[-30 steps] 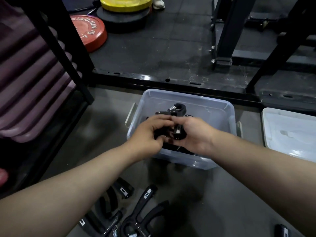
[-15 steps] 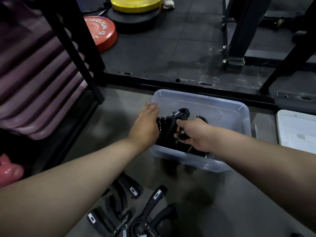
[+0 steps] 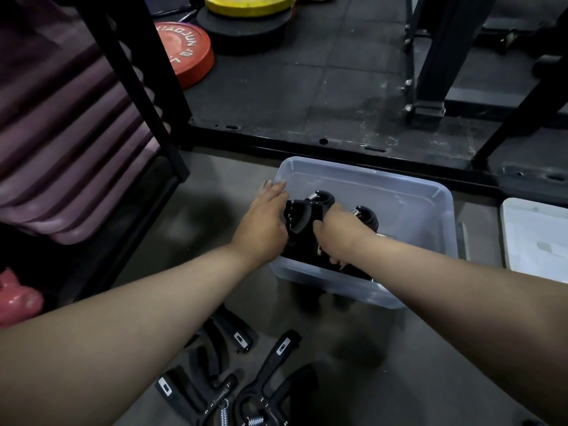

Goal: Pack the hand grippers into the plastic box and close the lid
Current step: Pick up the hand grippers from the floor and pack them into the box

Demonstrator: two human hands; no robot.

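A clear plastic box (image 3: 430,195) sits on the grey floor ahead of me. Black hand grippers (image 3: 302,215) with steel springs stand inside it at its left side, and another gripper's head (image 3: 367,216) shows behind my right wrist. My left hand (image 3: 264,222) lies with straight fingers along the box's left wall, pressing against the grippers. My right hand (image 3: 341,232) is down in the box with its fingers curled round a gripper. Several more black grippers (image 3: 246,379) lie on the floor near me. The white lid (image 3: 538,238) lies flat to the right of the box.
A black steel rack frame (image 3: 138,87) with purple mats (image 3: 61,142) stands at the left. Red (image 3: 184,53) and yellow (image 3: 249,3) weight plates lie on the dark rubber floor beyond. A pink dumbbell (image 3: 18,298) sits at the far left. Black rack posts (image 3: 436,63) rise at the back right.
My left hand has let go of the gripper and slid to the box's left wall with fingers straight. My right hand has sunk lower into the box with its gripper.
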